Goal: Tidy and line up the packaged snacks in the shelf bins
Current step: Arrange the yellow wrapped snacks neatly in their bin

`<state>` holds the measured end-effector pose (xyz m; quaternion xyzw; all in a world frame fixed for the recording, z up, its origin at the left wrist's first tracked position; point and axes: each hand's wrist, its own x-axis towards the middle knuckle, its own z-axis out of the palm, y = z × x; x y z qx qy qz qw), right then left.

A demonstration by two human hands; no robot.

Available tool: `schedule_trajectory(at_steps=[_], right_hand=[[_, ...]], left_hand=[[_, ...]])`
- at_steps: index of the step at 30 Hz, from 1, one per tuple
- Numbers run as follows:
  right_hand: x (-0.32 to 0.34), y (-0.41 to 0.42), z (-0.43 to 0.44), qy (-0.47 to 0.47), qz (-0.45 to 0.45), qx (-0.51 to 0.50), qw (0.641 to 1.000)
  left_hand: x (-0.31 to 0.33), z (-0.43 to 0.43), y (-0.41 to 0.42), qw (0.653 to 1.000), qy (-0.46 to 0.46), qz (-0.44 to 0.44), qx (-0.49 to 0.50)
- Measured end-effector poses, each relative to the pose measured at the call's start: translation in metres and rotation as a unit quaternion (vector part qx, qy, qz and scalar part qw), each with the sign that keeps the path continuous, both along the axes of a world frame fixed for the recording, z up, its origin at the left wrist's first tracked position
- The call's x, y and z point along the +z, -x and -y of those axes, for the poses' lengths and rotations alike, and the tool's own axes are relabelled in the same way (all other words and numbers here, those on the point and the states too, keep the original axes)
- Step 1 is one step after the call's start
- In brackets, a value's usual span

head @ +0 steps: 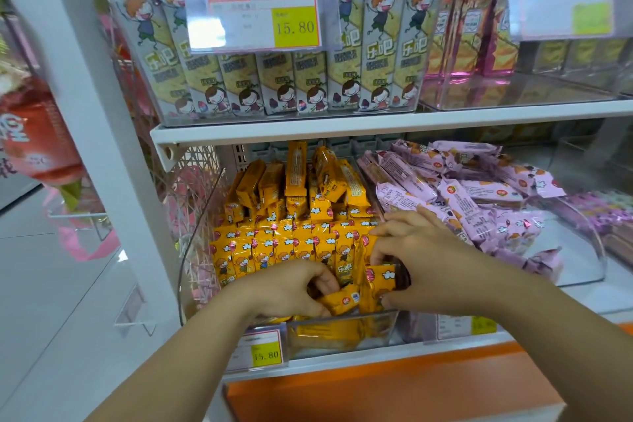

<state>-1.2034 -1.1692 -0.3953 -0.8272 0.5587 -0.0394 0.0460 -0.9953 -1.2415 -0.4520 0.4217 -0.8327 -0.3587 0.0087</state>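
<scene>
Yellow wrappers everywhere, and both hands are down in the thick of it! We're at the lower shelf [342,129], at the clear bin [193,243] on the left, where the yellow snack packets [291,245] sit. The left hand [291,288] is in at the near edge, fingers curled, its grip pinched on a small yellow packet [342,301] lying on its side just inside the front wall. The right hand [421,260] comes in beside it, fingers and thumb wrapped around an upright yellow packet [378,279] at the near right corner, and the two hands are close to touching. Now, the state of play: the middle rows in this bin look good, standing upright, faces forward, shoulder to shoulder. The far rows are another story. Several packets there lean and tip at odd angles, and a few lie flat along the near bottom beside the price tag [263,351]. I'd call this bin roughly halfway: near corner being filled, far end yet to be straightened. And look right: the neighbouring bin [587,250] of lilac snack packets [479,202] is a loose heap, lying every which way, nothing lined up at all. That looks like the biggest job left. On the higher shelf the grey snack packets [376,44] stand in a neat row, the standard to match, by my reading.
</scene>
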Motion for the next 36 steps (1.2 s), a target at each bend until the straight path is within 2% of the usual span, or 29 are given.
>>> schedule_trajectory(at_steps=[3,6,8,12,18,24,32,36], right_hand=[[0.002,0.0,0.001,0.0,-0.005,0.0,1.0],[0.003,-0.001,0.0,-0.003,-0.006,-0.002,1.0],[0.003,-0.001,0.0,-0.003,-0.004,-0.001,1.0],[0.003,-0.001,-0.002,-0.005,-0.006,0.0,1.0],[0.002,0.0,-0.002,-0.008,0.0,0.001,1.0],[0.002,0.0,-0.002,-0.007,0.005,0.001,1.0],[0.004,0.0,-0.002,-0.012,0.011,0.0,1.0],[0.004,0.0,-0.001,-0.012,0.002,0.001,1.0]], left_hand=[[0.001,0.0,-0.001,1.0,0.002,0.022,-0.015],[0.002,-0.002,0.005,0.991,0.065,0.1,-0.056],[0.003,-0.002,0.008,0.984,0.075,0.14,-0.08],[0.005,-0.001,0.013,0.976,0.028,0.208,-0.066],[0.012,0.0,0.018,0.977,-0.018,0.208,-0.051],[0.021,0.0,0.024,0.962,-0.023,0.264,-0.063],[0.029,-0.002,0.012,0.978,-0.042,0.198,-0.041],[0.043,-0.003,-0.003,0.988,-0.093,0.121,-0.024]])
